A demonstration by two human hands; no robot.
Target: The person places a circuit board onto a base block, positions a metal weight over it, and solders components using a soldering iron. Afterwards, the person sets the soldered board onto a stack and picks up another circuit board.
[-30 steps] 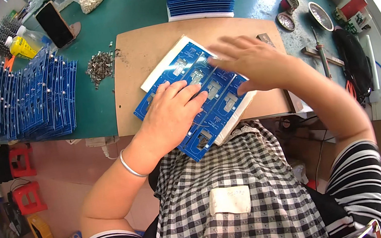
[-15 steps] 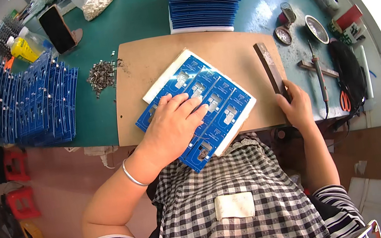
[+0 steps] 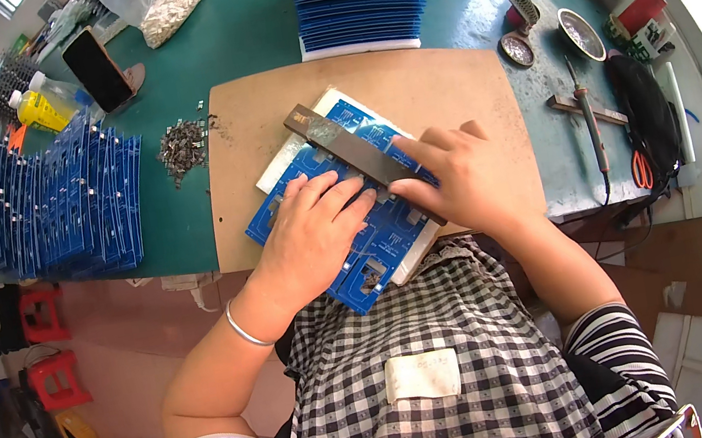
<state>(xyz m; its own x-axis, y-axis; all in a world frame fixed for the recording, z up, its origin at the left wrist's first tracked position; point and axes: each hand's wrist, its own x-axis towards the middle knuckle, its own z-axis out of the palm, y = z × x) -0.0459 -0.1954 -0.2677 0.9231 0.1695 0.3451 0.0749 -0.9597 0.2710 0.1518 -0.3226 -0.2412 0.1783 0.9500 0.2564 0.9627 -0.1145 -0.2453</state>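
A blue circuit board panel (image 3: 388, 242) with several cut-outs lies aslant on a white pad (image 3: 274, 172), its lower corner reaching past the board edge toward my apron. My left hand (image 3: 306, 238) rests on the panel's left part, fingers stretched out and lying flat. In my right hand (image 3: 461, 175) is a dark, flat rectangular bar (image 3: 346, 145), gripped near its lower end. The bar lies diagonally across the panel, from its upper left to its lower right. My palms hide parts of the panel.
A brown sheet (image 3: 462, 75) lies under the work. Beyond it stands a tall stack of blue panels (image 3: 366, 3); more upright panels (image 3: 55, 199) fill the left. Small metal parts (image 3: 183, 149) lie beside them. At right are a soldering iron (image 3: 588, 119), scissors (image 3: 641, 169) and a metal bowl (image 3: 581, 34).
My right hand has brought the dark bar leftward from the sheet's right side onto the panel. My left hand has stayed on the panel.
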